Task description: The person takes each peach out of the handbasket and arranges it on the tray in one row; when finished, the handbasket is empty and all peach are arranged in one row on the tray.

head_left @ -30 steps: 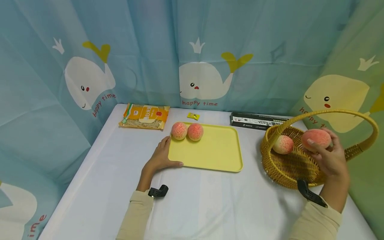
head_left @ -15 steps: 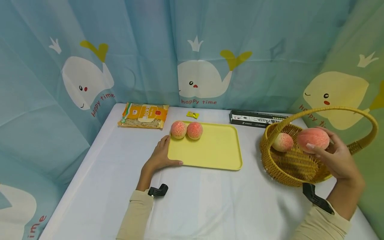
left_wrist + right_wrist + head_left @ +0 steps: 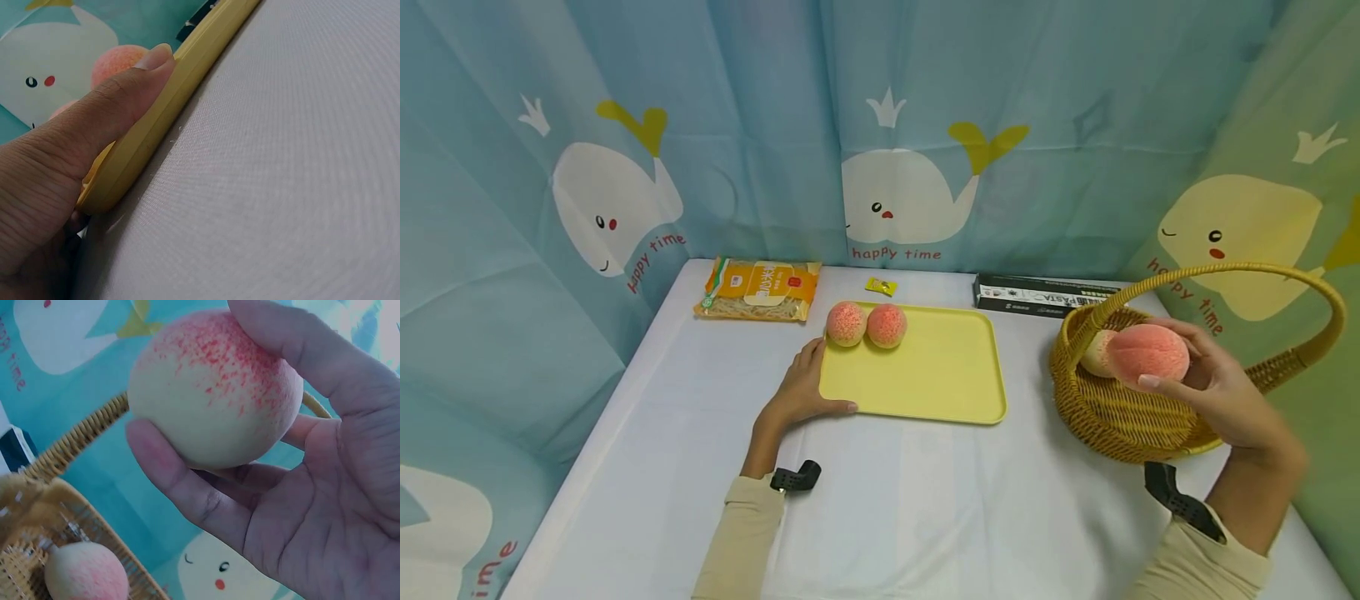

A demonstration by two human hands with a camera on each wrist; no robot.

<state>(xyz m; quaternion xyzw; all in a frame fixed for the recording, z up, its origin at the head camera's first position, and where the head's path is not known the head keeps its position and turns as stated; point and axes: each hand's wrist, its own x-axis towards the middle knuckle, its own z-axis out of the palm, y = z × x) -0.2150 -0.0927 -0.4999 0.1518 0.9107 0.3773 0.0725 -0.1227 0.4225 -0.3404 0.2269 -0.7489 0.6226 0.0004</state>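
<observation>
My right hand [image 3: 1232, 392] holds a pink peach [image 3: 1148, 357] above the basket, with thumb and fingers around it. The right wrist view shows this peach's pale, red-speckled side. Below it is a wicker basket [image 3: 1086, 421] with a tall arched handle; another peach [image 3: 87, 575] lies inside, partly covered by the held one in the head view. On the left, my left hand [image 3: 797, 392] grips the near left corner of a yellow tray [image 3: 936, 375], thumb along the near rim and fingers along the left side. Two peaches, one left [image 3: 847, 324] and one right [image 3: 887, 326], sit side by side in the tray's far left corner.
An orange bag of noodles [image 3: 760, 290] lies at the back left of the white table [image 3: 895, 508]. A small yellow packet [image 3: 881, 287] lies behind the tray. A black pasta box [image 3: 1037, 297] stretches along the back, close to the basket. Whale-print curtains [image 3: 775, 150] enclose the table.
My right hand has carried the peach left above the basket, so that it now overlaps the peach inside. The left hand and the tray stay in place.
</observation>
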